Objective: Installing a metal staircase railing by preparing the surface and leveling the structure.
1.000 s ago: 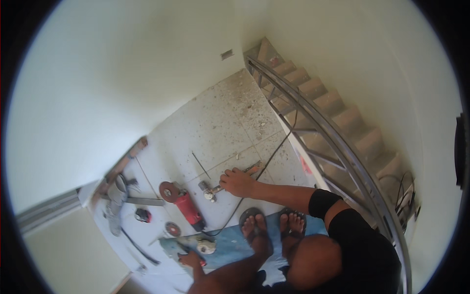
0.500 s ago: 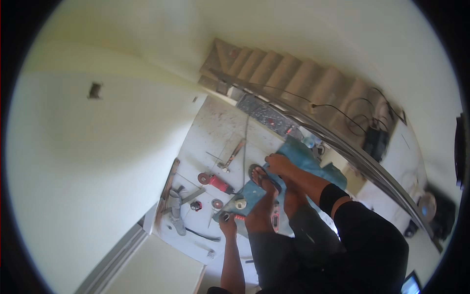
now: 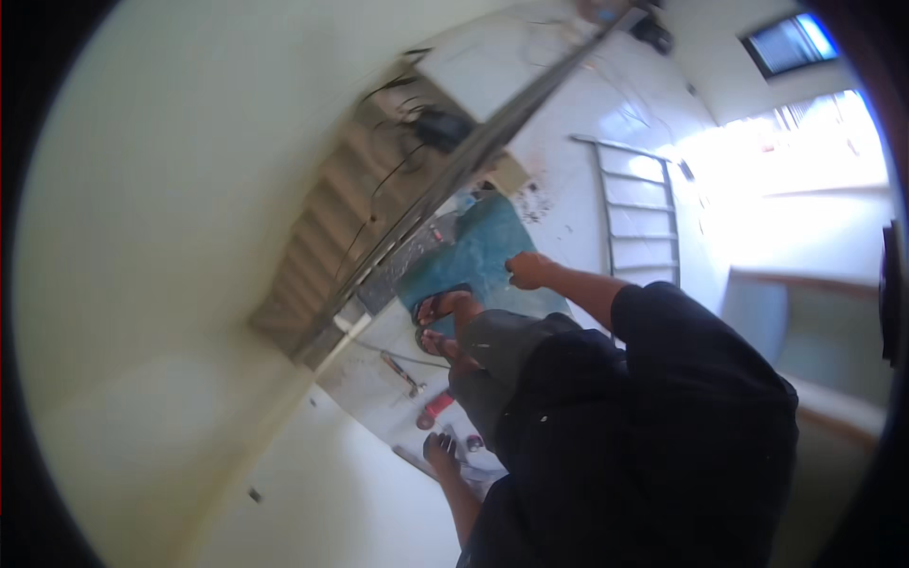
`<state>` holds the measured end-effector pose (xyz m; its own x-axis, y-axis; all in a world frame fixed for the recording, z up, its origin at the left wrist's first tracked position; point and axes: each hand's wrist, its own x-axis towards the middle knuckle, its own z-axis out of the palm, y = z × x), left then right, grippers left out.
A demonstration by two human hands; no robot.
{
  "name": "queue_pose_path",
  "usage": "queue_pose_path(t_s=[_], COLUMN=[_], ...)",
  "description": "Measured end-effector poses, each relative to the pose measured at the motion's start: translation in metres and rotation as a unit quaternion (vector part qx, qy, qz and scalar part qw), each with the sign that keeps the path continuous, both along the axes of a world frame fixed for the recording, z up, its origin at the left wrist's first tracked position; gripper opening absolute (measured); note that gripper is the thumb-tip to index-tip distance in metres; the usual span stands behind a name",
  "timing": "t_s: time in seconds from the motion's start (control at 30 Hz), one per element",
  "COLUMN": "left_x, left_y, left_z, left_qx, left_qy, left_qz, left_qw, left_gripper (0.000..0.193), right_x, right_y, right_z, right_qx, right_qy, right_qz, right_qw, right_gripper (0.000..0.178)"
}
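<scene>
I see left hand (image 3: pixel 441 454) near red grinder (image 3: pixel 436 409) on floor; grip: can't tell, blurred. Right hand (image 3: pixel 528 270) over blue sheet (image 3: pixel 481 248), fingers curled, contents unclear. Hammer (image 3: pixel 399 368) lies past grinder, stairs (image 3: pixel 327 210) farther.

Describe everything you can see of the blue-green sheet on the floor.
The blue-green sheet lies spread on the pale floor, beside the metal railing. Its surface has pale, whitish marks; whether it is cloth or plastic is unclear. A sandalled foot rests on it, and the person's legs and dark clothing hide part of it. The right hand overlaps it in view; contact cannot be told.
</scene>
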<state>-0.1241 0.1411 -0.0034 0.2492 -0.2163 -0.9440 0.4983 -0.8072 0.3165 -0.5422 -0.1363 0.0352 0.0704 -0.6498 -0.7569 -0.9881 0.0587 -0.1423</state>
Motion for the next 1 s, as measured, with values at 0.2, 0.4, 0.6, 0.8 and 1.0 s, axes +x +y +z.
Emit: queue_pose_path(t_s=[0.2, 0.4, 0.6, 0.8, 1.0], left_x=[0.08, 0.058, -0.086, -0.316, -0.544], left_y=[-0.053, -0.153, -0.258, -0.322, -0.313], left_z=[0.041, 0.059, 0.054, 0.058, 0.088], left_qx=[0.029, 0.059, 0.003, -0.171, -0.194], left_qy=[-0.045, -0.069, -0.087, -0.043, 0.068], left_qz=[-0.236, -0.451, -0.644, -0.815, -0.755], left_qw=[0.97, 0.888, 0.76, 0.553, 0.623], left_gripper=[0.041, 0.042, 0.041, 0.027, 0.023], right_x=[-0.051, -0.071, -0.099, -0.164, -0.272], right_y=[0.21, 0.316, 0.363, 0.387, 0.397], right_z=[-0.012, 0.024, 0.034, 0.034, 0.023], right_qx=[-0.041, -0.048, -0.084, -0.095, -0.068], right_qy=[-0.018, -0.062, -0.031, -0.023, -0.051], right_qz=[-0.311, -0.529, -0.701, -0.79, -0.831], right_qw=[0.949, 0.845, 0.708, 0.606, 0.549], right_gripper=[0.032, 0.037, 0.036, 0.039, 0.039])
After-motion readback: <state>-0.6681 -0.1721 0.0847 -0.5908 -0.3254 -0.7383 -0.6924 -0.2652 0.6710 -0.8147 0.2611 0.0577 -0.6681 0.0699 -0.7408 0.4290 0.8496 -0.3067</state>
